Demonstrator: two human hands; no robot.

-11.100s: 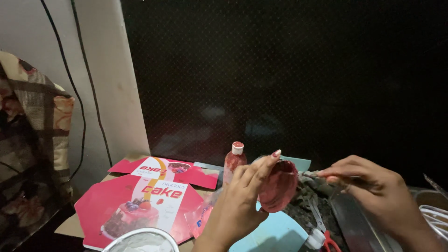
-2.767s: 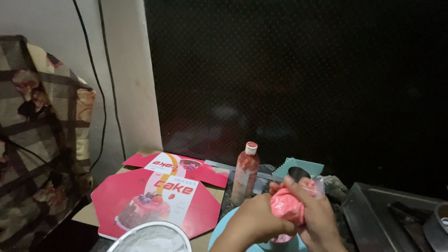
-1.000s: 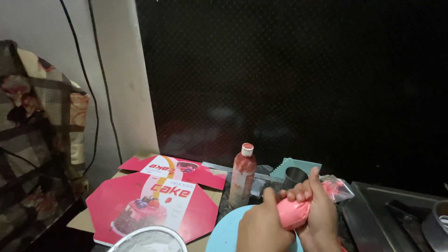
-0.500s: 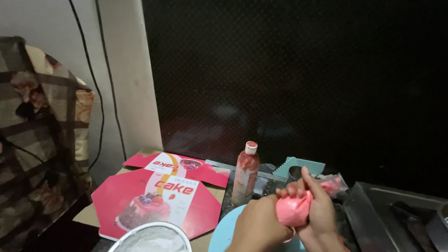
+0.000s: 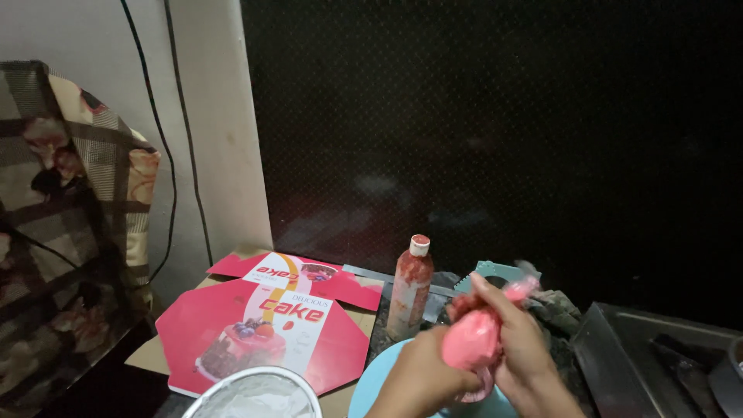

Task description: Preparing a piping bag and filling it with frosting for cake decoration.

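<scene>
Both hands wrapped tight round pink piping bag [image 5: 474, 340], just right of red sauce bottle [image 5: 410, 286]. Left hand [image 5: 422, 379] cups bag from below, right hand [image 5: 520, 348] squeezes top. Flattened red cake box [image 5: 263, 325] left of bottle, light blue plate [image 5: 371, 391] under hands.

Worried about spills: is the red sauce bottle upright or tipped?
Upright: the bottle stands on its base behind the hands, white cap on top.

Both hands, left [image 5: 422, 379] and right [image 5: 522, 352], have closed around the pink bag [image 5: 472, 340], formerly held open and apart.
</scene>
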